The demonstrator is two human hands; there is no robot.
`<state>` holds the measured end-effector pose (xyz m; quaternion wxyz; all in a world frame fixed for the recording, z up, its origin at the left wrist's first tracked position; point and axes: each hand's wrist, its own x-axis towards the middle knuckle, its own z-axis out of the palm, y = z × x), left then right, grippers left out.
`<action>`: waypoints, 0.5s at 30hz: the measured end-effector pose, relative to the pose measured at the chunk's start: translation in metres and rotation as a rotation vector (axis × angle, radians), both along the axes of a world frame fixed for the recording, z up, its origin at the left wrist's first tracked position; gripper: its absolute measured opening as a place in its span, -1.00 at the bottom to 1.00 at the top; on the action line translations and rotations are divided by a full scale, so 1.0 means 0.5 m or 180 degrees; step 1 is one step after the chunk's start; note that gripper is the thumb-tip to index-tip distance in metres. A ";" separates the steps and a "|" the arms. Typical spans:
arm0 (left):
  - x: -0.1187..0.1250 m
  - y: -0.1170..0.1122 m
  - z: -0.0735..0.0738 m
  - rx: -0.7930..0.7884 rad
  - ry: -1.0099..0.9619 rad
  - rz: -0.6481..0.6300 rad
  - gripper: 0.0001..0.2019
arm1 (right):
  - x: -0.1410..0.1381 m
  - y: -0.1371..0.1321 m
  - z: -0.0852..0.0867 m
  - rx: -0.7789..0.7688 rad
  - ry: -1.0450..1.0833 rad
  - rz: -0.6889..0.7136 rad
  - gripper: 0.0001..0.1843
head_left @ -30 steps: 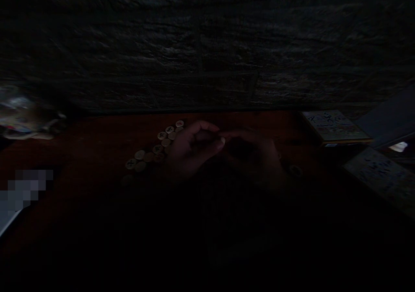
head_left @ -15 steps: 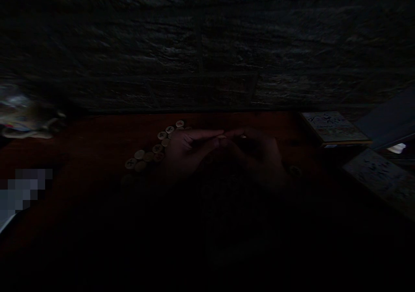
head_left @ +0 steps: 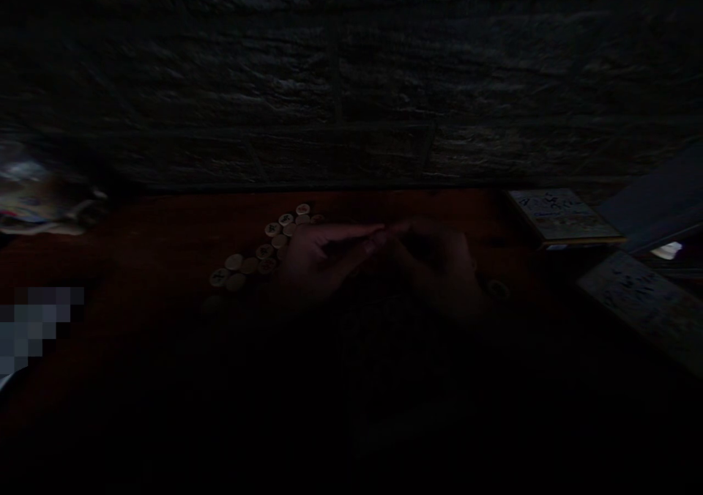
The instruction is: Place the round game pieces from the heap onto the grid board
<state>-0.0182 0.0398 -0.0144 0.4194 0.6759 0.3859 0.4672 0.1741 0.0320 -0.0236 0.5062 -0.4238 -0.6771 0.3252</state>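
My left hand (head_left: pixel 315 257) and my right hand (head_left: pixel 444 264) meet at the fingertips above the table, each with thumb and index finger drawn together in a pinch. Whatever sits between the fingertips is too dark and covered to make out. Beside and behind my left hand lie several round wooden Chinese chess pieces (head_left: pixel 264 251), some with characters showing and some plain side up; my hand hides part of the group. Another round piece (head_left: pixel 499 288) lies dimly to the right of my right hand.
A reddish-brown table (head_left: pixel 165 224) runs up to a dark stone wall (head_left: pixel 340 77). At the right stands a flat box (head_left: pixel 565 215) with a printed top, and a similar printed panel (head_left: pixel 637 290) lies below it. A blurred pale object (head_left: pixel 44 202) is at the far left.
The pale bit that showed between my fingertips is now hidden. Both hands have stayed nearly in place, fingertips shifted slightly right; the view has moved a little.
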 end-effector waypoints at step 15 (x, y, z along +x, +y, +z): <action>0.007 -0.002 0.017 -0.0159 -0.0169 0.0340 -0.91 | -0.004 -0.002 -0.001 -0.0167 0.0206 0.0166 -0.78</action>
